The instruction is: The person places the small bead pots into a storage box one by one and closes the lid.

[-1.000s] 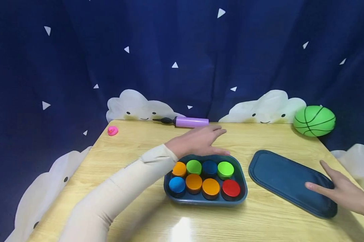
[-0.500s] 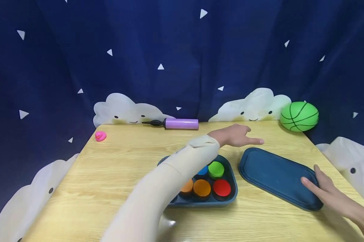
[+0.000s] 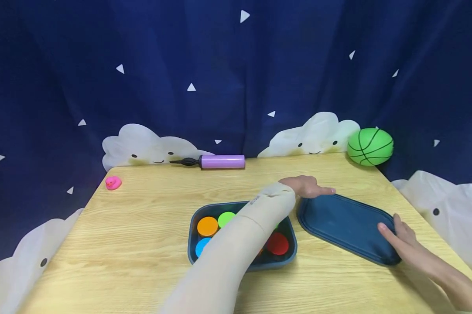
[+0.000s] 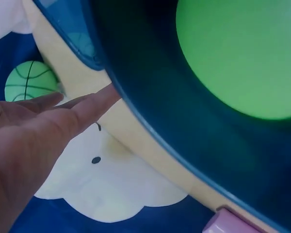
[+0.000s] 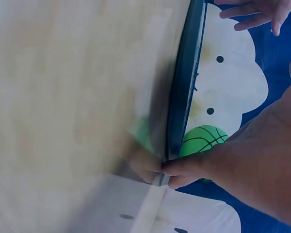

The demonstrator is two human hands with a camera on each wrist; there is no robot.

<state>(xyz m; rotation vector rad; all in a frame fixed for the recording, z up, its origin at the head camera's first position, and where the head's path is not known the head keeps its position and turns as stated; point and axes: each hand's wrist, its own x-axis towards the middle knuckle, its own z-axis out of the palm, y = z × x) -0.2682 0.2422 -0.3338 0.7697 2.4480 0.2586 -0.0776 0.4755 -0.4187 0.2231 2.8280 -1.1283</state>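
Observation:
A flat dark blue lid (image 3: 346, 226) lies on the table at right, beside a dark blue box (image 3: 192, 226) of round coloured pieces. My left hand (image 3: 304, 186) is over the lid's far left corner, fingers extended, and its sleeve crosses above the box, hiding part of it. At the lid's right end is my right hand (image 3: 402, 240), thumb overlapping the top, fingers along the far side. In the right wrist view my right fingertips (image 5: 177, 169) are right at the lid's edge (image 5: 182, 92). The left wrist view has a green round piece (image 4: 247, 58) inside the box.
A green ball (image 3: 370, 147) sits at the table's far right corner. Along the back edge lies a purple hand pump (image 3: 222, 162) with a black nozzle. A pink rubber duck (image 3: 113, 182) stands at the far left corner. Behind hangs a dark blue curtain (image 3: 161, 56).
My left hand has moved right from above the box to the lid's far corner, its sleeve now crossing the box. My right hand has come closer to the lid's right end. The view has turned rightward.

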